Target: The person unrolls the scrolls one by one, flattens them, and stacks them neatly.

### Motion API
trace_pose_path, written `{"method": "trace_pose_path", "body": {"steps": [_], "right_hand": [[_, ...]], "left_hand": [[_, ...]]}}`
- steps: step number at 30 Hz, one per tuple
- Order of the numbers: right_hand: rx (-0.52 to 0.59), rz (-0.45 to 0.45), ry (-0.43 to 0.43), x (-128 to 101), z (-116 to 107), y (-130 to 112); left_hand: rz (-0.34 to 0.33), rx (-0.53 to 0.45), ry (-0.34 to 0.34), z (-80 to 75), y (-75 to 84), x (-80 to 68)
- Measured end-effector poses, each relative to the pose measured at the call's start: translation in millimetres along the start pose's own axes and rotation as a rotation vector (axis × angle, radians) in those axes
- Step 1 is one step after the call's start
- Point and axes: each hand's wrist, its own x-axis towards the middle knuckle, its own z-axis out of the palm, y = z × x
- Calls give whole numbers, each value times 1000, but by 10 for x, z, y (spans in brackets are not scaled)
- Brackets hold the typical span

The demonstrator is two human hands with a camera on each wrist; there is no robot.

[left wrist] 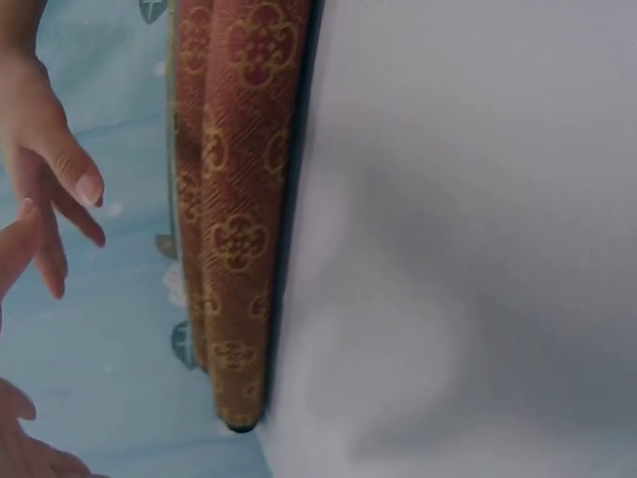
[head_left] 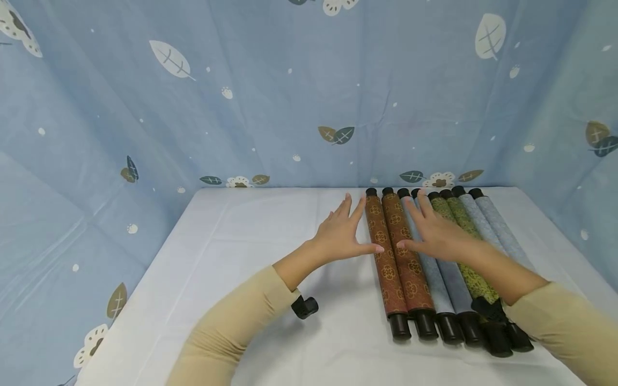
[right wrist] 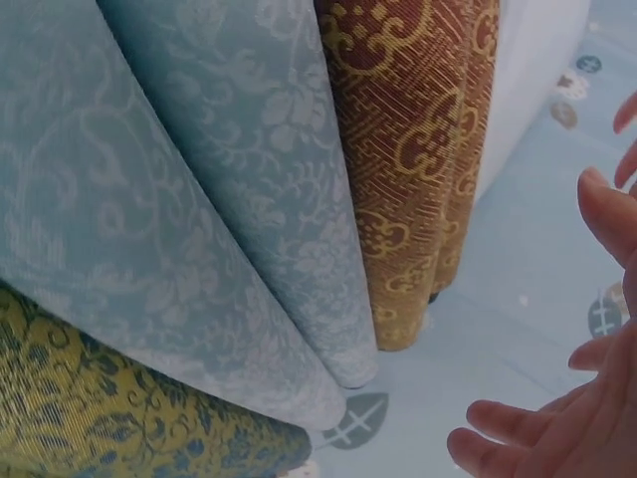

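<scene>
I see my left hand [head_left: 343, 230] with its fingers straight and spread, holding nothing, the thumb tip reaching just to the side of the nearest brown roll [head_left: 384, 257] in the centre of the head view. My right hand [head_left: 434, 230] is likewise flat and open, fingers fanned over the blue-grey rolls [head_left: 441, 279] beside the brown ones; whether the palm actually presses on them I cannot tell. From the right wrist view the fingertips [right wrist: 607, 214] at the right edge are loose and grip nothing. The rolls lie side by side, touching, in a row running from the far edge of the table toward the lower right of the frame: two brown with gold flowers, then blue-grey ones, then green ones [head_left: 470, 273] mostly under my right forearm, with pale blue rolls [head_left: 497, 228] furthest right. Each has black end caps [head_left: 401, 326]. They rest on a white tablecloth [head_left: 232, 257]. A blue leaf-print cloth [head_left: 270, 96] fills the background.
</scene>
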Motion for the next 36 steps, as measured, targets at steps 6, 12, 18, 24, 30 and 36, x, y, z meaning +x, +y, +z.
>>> {"method": "trace_pose_path", "body": {"steps": [6,12,18,24,30,36], "right_hand": [[34,5,-15,56,62,22],[77,36,-53,100,122,54],[109,50,-61,145,195,65],[115,54,-54,197,280,88],[125,49,-47,233,337,91],[138,39,-60,256,358,92]], "left_hand": [[-42,-83,-35,147,-22,62],[-84,-98,-62,278,-48,123],[-91,-130,-87,381,-35,157],[-68,-94,-92,487,7,205],[-63,15,-111,519,73,242],[-57,38,-93,596,128,288]]}}
